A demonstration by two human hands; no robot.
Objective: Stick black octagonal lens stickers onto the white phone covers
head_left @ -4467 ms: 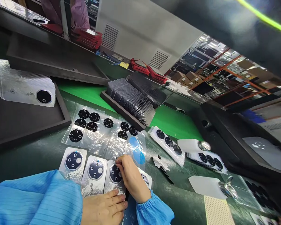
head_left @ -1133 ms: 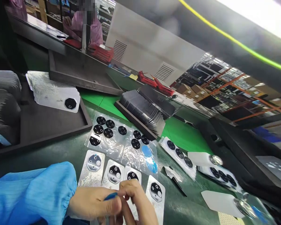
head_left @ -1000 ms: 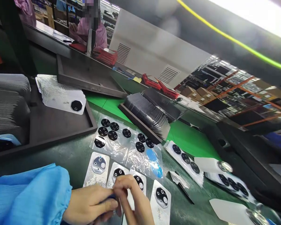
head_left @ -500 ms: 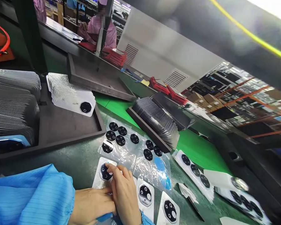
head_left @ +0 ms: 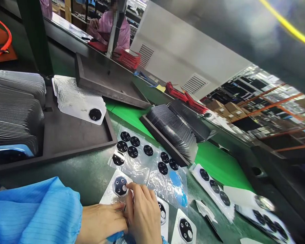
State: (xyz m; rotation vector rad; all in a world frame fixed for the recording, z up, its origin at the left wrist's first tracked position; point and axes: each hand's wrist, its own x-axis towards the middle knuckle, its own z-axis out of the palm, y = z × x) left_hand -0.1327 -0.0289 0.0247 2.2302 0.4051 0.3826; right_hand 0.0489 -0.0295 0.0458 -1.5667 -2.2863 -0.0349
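A white phone back panel (head_left: 108, 194) lies tilted on the bench, with a dark octagonal camera cover (head_left: 120, 185) at its upper end. The bent fingers of my right hand (head_left: 145, 213) are drawn together, the fingertip touching the cover's right edge beside a light round spot. Whatever sits under the curled fingers is hidden. My left hand (head_left: 101, 220) rests low on the same panel, fingers stretched toward the right hand and partly covered by it. To the right lie a second panel (head_left: 165, 201), partly behind my right hand, and a third panel (head_left: 185, 227).
Clear film sheets (head_left: 139, 166) with several black covers lie beyond my hands. At left stands a dark tray (head_left: 76, 152) of stacked panels; a smaller rack (head_left: 171, 130) holds more. Right are a cover strip (head_left: 213, 189) and a black-bladed tool (head_left: 213, 228). A co-worker (head_left: 122, 32) sits opposite.
My right hand has shifted right, uncovering more of the camera cover and covering part of the second panel. My left hand stays on the panel. The whole view has moved slightly.
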